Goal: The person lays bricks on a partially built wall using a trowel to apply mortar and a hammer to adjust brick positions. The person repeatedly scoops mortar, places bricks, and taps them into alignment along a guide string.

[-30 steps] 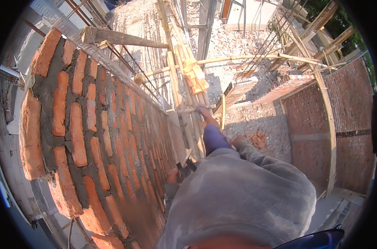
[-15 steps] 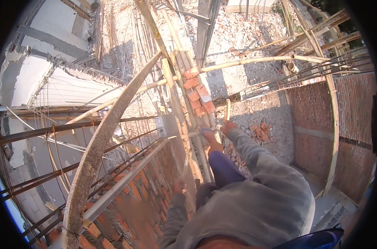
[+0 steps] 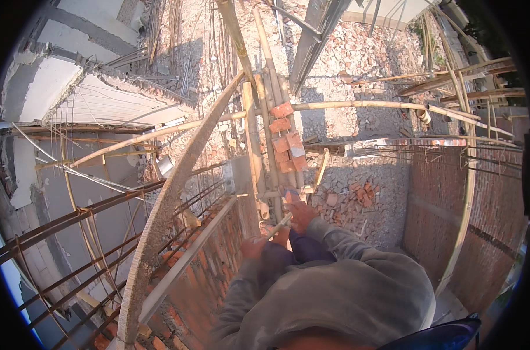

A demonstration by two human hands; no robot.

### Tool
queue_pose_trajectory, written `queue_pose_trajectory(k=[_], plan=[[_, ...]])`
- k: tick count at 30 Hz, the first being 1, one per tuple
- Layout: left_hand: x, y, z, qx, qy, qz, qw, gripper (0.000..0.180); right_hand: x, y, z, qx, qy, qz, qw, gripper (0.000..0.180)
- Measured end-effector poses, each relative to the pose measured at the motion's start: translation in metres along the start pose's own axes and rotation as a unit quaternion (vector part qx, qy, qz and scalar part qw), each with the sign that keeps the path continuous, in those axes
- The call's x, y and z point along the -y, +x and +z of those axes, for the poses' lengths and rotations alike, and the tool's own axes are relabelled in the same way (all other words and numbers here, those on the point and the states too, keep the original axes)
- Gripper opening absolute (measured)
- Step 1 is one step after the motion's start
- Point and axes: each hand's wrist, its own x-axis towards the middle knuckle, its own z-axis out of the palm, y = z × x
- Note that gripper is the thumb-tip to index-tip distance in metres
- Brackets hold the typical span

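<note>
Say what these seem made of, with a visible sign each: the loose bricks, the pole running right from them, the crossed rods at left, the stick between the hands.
Loose bricks: apparently fired clay, matt and orange-red.
Pole: probably bamboo, smooth-looking, yellowish and slightly bowed.
Crossed rods: likely steel, thin and rusty brown.
Stick: perhaps wood, being pale; its finish is unclear.

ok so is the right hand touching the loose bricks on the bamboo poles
No, the loose bricks lie farther up the bamboo poles, with a visible gap before the right hand.
</note>
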Motion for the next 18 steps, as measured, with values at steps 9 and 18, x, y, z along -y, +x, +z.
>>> queue_pose_trajectory(k=[9, 18], plan=[[0.014, -0.006, -0.033, -0.083, 0.207, 0.133, 0.966, 0.055, 0.226, 0.052, -0.126, -0.182, 0.122, -0.352, 0.91, 0.029], [0.14, -0.01, -0.028, -0.339, 0.322, -0.165, 0.869, 0.05, 0.385, 0.017, -0.056, 0.26, 0.07, -0.579, 0.769, 0.012]])
